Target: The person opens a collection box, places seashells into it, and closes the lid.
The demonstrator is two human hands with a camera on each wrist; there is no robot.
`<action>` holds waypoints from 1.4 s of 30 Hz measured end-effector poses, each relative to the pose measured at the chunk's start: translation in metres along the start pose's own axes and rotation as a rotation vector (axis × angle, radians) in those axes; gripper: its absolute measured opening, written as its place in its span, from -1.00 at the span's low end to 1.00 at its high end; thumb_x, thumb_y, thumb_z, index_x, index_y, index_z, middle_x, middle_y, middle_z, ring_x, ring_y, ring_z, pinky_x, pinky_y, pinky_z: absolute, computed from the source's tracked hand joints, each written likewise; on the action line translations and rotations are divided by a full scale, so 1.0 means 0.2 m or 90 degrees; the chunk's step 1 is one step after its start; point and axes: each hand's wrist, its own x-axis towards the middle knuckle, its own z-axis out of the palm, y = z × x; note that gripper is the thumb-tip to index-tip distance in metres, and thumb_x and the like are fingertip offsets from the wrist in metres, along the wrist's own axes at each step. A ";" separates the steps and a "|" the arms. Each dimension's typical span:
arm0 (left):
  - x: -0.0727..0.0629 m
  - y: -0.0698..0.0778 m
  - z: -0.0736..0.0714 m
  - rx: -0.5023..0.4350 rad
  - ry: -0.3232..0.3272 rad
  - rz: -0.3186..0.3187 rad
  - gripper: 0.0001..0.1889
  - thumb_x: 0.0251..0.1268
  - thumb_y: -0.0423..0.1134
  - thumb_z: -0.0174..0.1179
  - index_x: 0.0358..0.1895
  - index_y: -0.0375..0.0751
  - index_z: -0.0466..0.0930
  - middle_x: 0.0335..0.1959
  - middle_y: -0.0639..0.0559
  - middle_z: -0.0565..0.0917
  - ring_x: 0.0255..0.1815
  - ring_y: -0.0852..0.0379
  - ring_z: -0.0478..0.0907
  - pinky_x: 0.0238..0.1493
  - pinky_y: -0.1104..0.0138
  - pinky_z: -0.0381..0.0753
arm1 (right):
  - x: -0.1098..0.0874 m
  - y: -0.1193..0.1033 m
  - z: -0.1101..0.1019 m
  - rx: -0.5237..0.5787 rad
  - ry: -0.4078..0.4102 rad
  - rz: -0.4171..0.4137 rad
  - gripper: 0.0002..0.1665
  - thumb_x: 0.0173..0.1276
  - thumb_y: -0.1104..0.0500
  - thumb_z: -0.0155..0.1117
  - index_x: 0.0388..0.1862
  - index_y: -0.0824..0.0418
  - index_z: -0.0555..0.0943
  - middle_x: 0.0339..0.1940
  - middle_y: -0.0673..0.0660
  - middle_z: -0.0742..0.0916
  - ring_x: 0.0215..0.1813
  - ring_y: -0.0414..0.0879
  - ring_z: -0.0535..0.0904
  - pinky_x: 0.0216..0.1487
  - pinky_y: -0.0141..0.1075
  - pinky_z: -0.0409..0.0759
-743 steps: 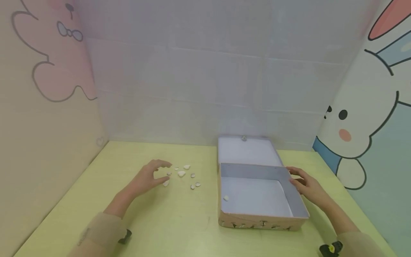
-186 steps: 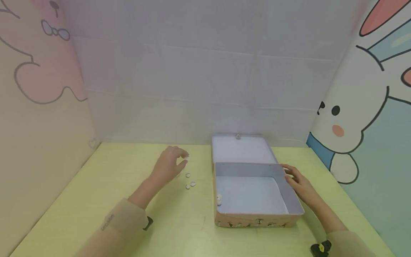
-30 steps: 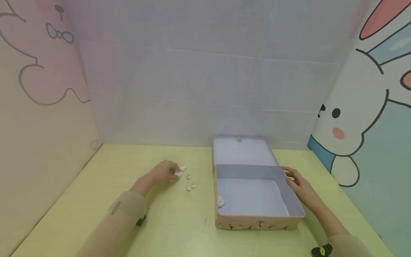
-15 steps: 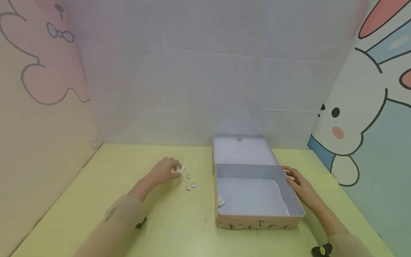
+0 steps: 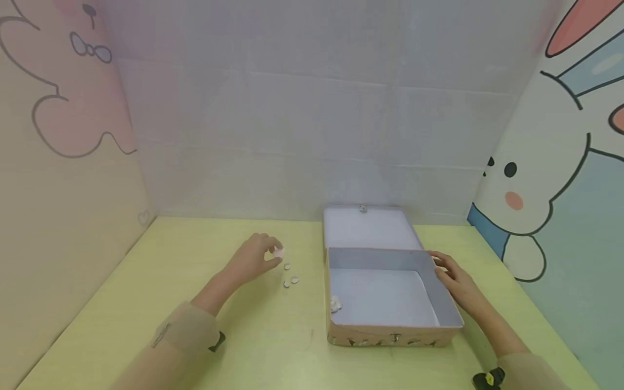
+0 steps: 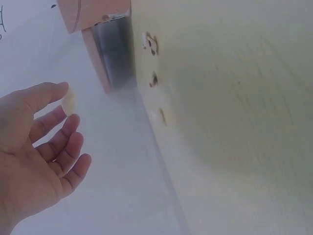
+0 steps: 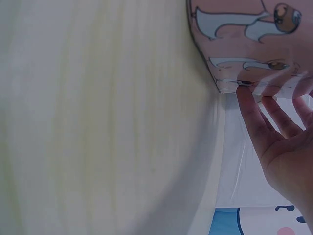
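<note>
My left hand (image 5: 249,257) pinches a small pale, shell-like piece (image 6: 68,102) between thumb and forefinger, just above the table. The other fingers are bent loosely and apart. Near it, small pieces with darker edges (image 5: 294,280) lie on the tabletop; in the left wrist view another pale piece (image 6: 162,116) lies farther back. To the right stands a pink-sided box (image 5: 395,335) with printed figures and a pale lining. White pieces (image 5: 335,304) are bunched at its left inner side. My right hand (image 5: 458,281) rests its fairly straight fingertips against the box's right side.
The box's lid (image 5: 370,227) is laid back behind it, toward the pale rear wall (image 5: 273,135). Side walls with cartoon animals bound the yellow table (image 5: 234,336) at left and right.
Over the earlier frames, pieces left the table and the group in the box grew. In the last second my left hand rose slightly rightward, pinching a piece. My right hand stayed at the box.
</note>
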 end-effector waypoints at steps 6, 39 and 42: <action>-0.01 0.08 -0.02 -0.018 0.041 -0.012 -0.74 0.12 -0.19 0.33 -0.12 -0.17 0.64 -0.32 0.03 0.59 -0.22 0.06 0.44 -0.22 0.25 0.49 | 0.00 -0.01 0.00 0.000 0.000 -0.003 -0.48 0.51 0.17 -0.11 0.39 0.26 0.18 0.21 0.50 0.45 0.09 0.38 0.50 -0.16 -0.48 0.51; -0.01 0.39 0.16 -0.112 0.204 0.134 -0.73 0.02 -0.30 0.39 -0.15 -0.12 0.64 -0.28 0.13 0.59 -0.19 0.18 0.43 -0.15 0.34 0.50 | 0.00 0.00 0.00 0.006 0.002 0.002 -0.49 0.52 0.17 -0.12 0.39 0.27 0.18 0.21 0.50 0.44 0.10 0.36 0.49 -0.17 -0.47 0.52; -0.01 0.41 0.19 -0.126 0.203 0.152 -0.75 0.04 -0.30 0.38 -0.16 -0.12 0.64 -0.25 0.12 0.60 -0.17 0.18 0.44 -0.13 0.35 0.51 | 0.00 -0.01 0.00 0.006 0.000 0.006 -0.48 0.52 0.17 -0.12 0.39 0.26 0.17 0.21 0.50 0.44 0.10 0.36 0.49 -0.17 -0.47 0.52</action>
